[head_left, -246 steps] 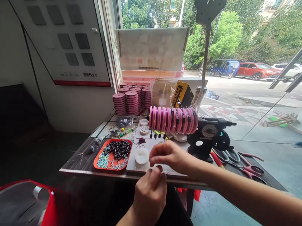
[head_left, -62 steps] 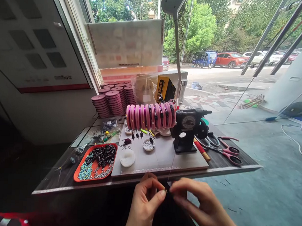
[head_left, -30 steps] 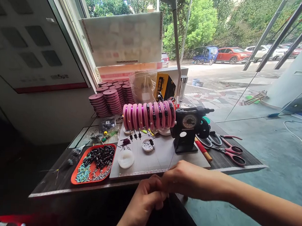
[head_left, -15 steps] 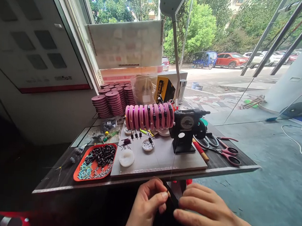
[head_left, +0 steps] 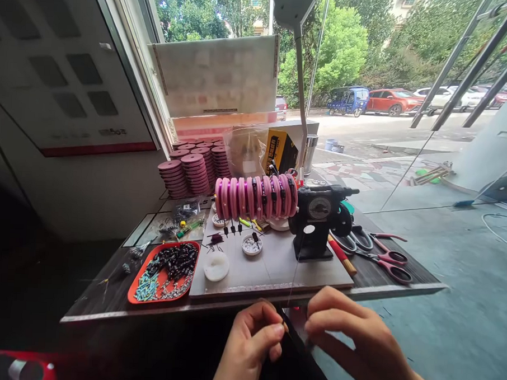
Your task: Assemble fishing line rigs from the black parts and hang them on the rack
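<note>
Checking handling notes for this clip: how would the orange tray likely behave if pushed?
The orange tray would probably slide rather than tip, being wide and shallow. Its smooth, even rim suggests it is fairly stiff. The loose black pieces heaped inside may shift if it is jolted.

Bright daylight is admitted through the window (head_left: pixel 343 48) between 12 and 2 o'clock, where the pavement (head_left: pixel 342 171) is washed out by glare. The wall (head_left: pixel 80 205) at 9 o'clock is left dim, and deep shadow is cast below the tabletop (head_left: pixel 384 281). The fingers of the right hand (head_left: pixel 348 328) are slightly blurred; outer edges are stretched by wide-angle distortion.
</note>
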Demonstrator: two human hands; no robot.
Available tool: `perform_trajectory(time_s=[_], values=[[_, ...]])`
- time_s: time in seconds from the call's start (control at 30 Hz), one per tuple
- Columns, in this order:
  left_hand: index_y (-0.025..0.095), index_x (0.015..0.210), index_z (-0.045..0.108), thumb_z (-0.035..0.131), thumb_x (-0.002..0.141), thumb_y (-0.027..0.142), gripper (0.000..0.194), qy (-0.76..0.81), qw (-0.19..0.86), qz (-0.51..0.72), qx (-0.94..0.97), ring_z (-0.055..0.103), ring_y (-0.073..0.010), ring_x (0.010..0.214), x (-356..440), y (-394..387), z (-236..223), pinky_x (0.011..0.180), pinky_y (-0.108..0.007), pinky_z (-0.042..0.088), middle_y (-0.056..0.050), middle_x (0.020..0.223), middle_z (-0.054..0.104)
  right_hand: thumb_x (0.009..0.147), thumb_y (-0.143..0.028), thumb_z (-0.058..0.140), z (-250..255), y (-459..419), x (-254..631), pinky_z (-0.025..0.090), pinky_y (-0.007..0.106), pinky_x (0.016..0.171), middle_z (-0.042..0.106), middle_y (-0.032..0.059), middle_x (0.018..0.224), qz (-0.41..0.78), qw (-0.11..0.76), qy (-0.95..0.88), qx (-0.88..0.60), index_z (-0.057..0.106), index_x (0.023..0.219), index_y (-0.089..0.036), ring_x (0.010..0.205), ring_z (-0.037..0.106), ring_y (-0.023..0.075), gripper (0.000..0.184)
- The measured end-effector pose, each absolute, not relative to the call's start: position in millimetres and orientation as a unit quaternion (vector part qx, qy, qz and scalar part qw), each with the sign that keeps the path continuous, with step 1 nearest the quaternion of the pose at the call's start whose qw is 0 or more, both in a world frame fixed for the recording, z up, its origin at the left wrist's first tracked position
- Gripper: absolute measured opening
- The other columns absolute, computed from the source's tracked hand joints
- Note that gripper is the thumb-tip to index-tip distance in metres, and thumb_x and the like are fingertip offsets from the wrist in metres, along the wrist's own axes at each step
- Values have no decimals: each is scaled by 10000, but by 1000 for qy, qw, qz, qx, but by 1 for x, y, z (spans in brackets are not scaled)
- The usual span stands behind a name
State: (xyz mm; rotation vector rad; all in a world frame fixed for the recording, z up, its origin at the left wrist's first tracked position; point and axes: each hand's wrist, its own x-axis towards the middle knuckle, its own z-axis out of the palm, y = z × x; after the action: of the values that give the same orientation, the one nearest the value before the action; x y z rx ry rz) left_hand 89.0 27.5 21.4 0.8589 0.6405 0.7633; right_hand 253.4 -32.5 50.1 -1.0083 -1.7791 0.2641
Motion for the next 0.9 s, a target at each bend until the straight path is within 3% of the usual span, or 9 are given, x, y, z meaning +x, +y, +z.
perform_trajectory(time_s=[0.13,0.27,0.37,0.47,0.53,0.63,0.73,0.83,0.9], values=[[137,600,662,713,598,157,55,319,807,353,351,423,-42,449,91,23,30,448,-158,299,20,602,574,887,-81,483,49,-36,262,429,209,538,576,15,701,21,456,-796,-399,594,915,-210,615,503,112,172],[130,595,667,731,576,148,69,319,818,350,326,421,-30,430,93,23,29,437,-153,300,24,594,569,940,-149,411,51,-33,252,402,238,522,584,24,626,-25,416,-838,-352,604,855,-182,570,474,121,213],[134,582,665,748,554,168,93,305,824,348,327,416,-28,404,94,26,24,415,-160,281,28,578,564,972,-223,368,53,-29,245,407,222,517,564,17,589,20,458,-817,-349,589,784,-180,547,473,111,294],[139,581,663,716,555,172,68,294,819,347,350,415,-31,387,93,28,24,420,-173,286,29,563,565,963,-263,420,57,-27,245,431,180,552,592,11,658,93,494,-779,-375,593,844,-189,596,531,95,222],[137,593,665,642,548,122,52,298,805,350,375,423,-38,411,91,27,27,437,-180,305,22,588,577,970,-252,400,61,-26,248,422,179,552,597,13,682,88,459,-782,-413,591,853,-182,613,538,97,235],[140,595,658,545,515,61,160,323,771,359,415,421,-49,442,90,25,32,446,-186,317,25,613,569,975,-175,298,64,-24,252,358,235,513,564,7,622,-22,355,-812,-463,552,727,-178,550,468,123,355],[144,597,647,593,579,95,75,331,744,362,454,429,-51,435,90,25,33,447,-195,316,35,617,537,906,-118,371,65,-22,253,311,272,504,558,-1,604,-92,283,-822,-485,507,645,-189,517,435,139,303],[138,614,651,675,636,197,67,324,728,371,477,434,-47,437,90,26,30,452,-195,300,37,631,512,837,-95,479,67,-20,253,317,258,488,565,-7,587,-48,261,-835,-482,518,618,-181,507,458,128,238],[134,623,652,700,648,239,118,319,726,372,482,431,-48,440,89,27,28,459,-194,295,40,617,501,844,-113,522,69,-21,252,351,219,487,589,-4,600,56,288,-824,-485,558,627,-166,516,499,109,226]])
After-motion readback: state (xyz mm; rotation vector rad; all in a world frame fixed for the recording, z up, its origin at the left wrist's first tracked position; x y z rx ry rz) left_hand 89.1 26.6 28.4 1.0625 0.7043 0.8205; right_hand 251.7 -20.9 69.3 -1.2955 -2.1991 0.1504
